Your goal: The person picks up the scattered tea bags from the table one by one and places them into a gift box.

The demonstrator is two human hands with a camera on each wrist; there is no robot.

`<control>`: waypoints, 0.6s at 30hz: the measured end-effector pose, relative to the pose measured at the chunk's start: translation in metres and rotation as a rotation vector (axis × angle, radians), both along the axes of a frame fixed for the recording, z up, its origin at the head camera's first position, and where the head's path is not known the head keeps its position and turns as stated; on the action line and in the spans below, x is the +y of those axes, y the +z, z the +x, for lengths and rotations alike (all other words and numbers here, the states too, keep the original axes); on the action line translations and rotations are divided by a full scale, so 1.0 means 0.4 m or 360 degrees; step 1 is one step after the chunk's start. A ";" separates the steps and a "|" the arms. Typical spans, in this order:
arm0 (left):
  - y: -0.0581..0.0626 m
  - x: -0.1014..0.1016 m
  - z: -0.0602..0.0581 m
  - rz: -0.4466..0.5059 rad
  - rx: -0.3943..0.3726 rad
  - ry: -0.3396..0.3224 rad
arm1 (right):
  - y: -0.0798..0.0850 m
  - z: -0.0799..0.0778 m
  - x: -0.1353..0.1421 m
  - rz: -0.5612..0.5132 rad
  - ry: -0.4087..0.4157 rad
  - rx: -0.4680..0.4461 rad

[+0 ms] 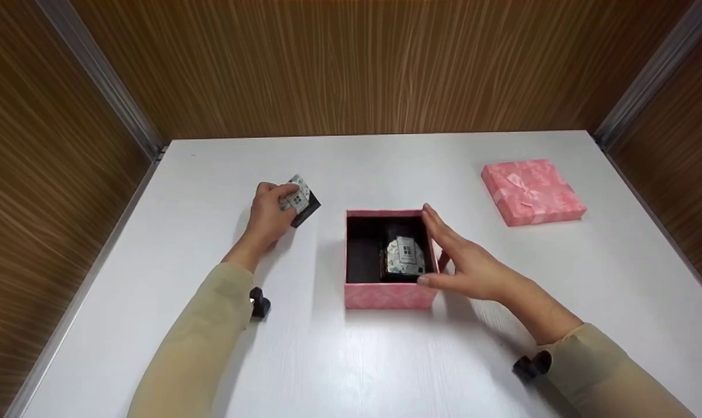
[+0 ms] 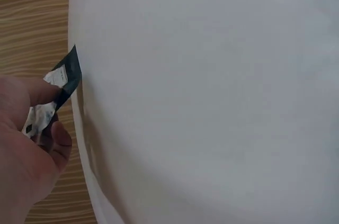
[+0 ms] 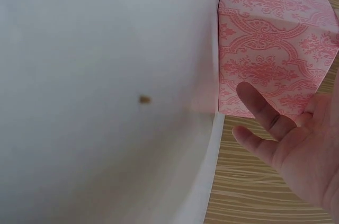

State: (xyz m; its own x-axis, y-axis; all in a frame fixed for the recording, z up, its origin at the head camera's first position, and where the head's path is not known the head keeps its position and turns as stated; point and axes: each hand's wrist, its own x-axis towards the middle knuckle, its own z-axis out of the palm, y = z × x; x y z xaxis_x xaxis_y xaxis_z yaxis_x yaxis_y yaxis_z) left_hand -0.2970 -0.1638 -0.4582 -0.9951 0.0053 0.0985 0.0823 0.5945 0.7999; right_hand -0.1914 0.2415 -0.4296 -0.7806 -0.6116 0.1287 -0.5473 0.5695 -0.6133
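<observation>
My left hand (image 1: 269,215) pinches a small dark sachet (image 1: 305,213) with a pale floral label, left of an open pink gift box (image 1: 388,296). In the left wrist view the sachet (image 2: 68,75) stands out between thumb and fingers. The box is lidless and dark inside. Similar floral-labelled sachets (image 1: 406,255) lie in its right half, overlapping, and the left half shows bare floor. At the box's right side rests my right hand (image 1: 472,267), thumb by the front corner and a fingertip at the back corner. Its other fingers extend beside the patterned wall (image 3: 265,70) in the right wrist view.
A pink lid (image 1: 533,194) with a ribbon bow lies on the white table (image 1: 362,366) at the back right. Wood-grain panels (image 1: 351,69) enclose the table at the back and both sides, with metal strips (image 1: 104,81) at the corners.
</observation>
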 end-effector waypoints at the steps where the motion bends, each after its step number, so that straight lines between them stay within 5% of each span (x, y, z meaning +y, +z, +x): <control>1: 0.004 -0.001 0.001 0.0017 0.0010 -0.0007 | 0.000 -0.001 0.000 0.0001 0.0004 0.0002; 9: 0.047 -0.004 0.008 0.0077 0.0036 -0.0060 | 0.001 -0.005 -0.001 -0.0002 0.0002 -0.0006; 18: 0.079 0.003 0.010 -0.0013 0.0205 -0.0082 | -0.002 -0.006 -0.004 -0.0023 0.0010 -0.0020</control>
